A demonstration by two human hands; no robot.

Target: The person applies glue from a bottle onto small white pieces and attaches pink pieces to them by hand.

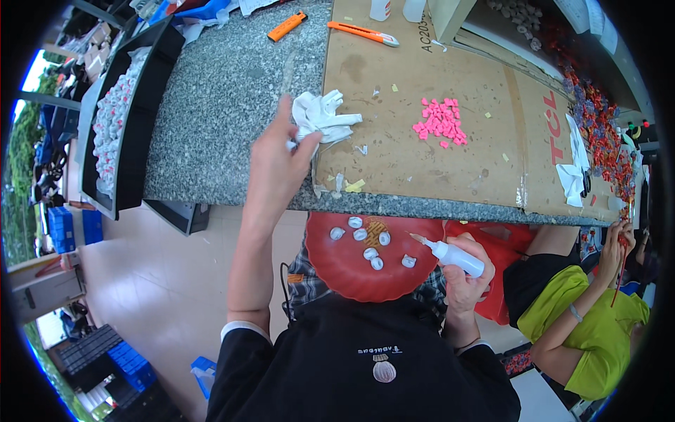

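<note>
Head view: right hand (470, 273) is grasping white squeeze bottle (458, 259), probably light, soft-walled, best held mid-body; left hand (276, 160) is touching crumpled white cloth (325, 115), cannot tell whether pinching.

Clock about left hand (278, 151): white cloth (320, 116) in contact at 2, obstructing. Open granite (204, 112) from 9 to 11, limited by black bin (149, 112). Lighter (287, 27) at 12, orange cutter (362, 32) at 1, both well apart. Past the cloth, bare cardboard (383, 151) at 3 until pink pieces (441, 123).
Clock about right hand (466, 281): counter edge (450, 209) crosses at 12; co-worker's forearm (594, 292) at 3; white pieces (408, 261) obstruct 9.
</note>
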